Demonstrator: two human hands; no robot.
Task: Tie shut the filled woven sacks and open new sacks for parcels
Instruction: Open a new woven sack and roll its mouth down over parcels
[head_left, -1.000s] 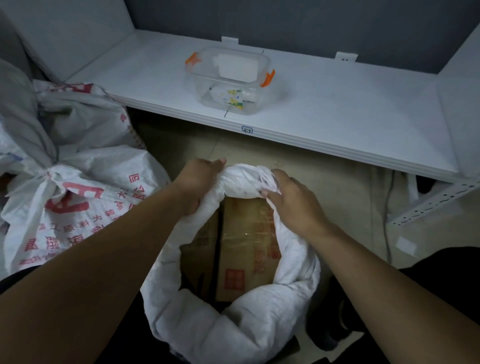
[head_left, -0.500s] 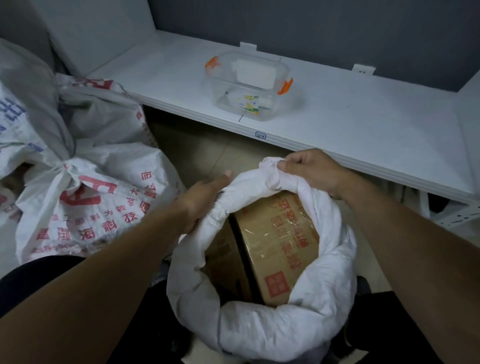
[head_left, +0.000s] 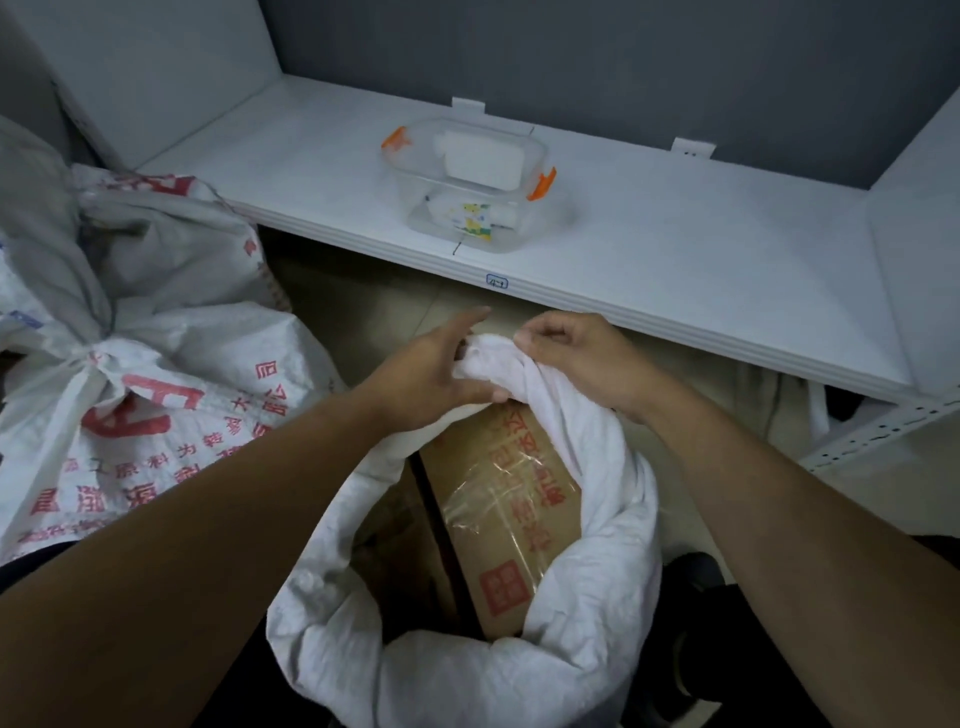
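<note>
A white woven sack (head_left: 587, 613) stands open in front of me with its rim rolled down. Inside it sits a brown cardboard parcel (head_left: 511, 499) with red print and clear tape. My right hand (head_left: 576, 358) grips a bunched part of the far rim, its fingers curled round the fabric. My left hand (head_left: 436, 374) lies against the same bunch from the left, fingers stretched out and thumb under the fabric. At the left lies a tied white sack with red lettering (head_left: 150, 410), its neck knotted.
A white shelf (head_left: 675, 260) runs across behind the sack, with a clear plastic box (head_left: 467, 182) with orange clips on it. More grey and white sacks (head_left: 156, 244) are piled at the left. A perforated shelf bracket (head_left: 883, 431) sticks out at the right.
My right hand has pulled the far rim up and toward the left. My left hand has let go of the left rim and reached over to the bunch beside my right hand.
</note>
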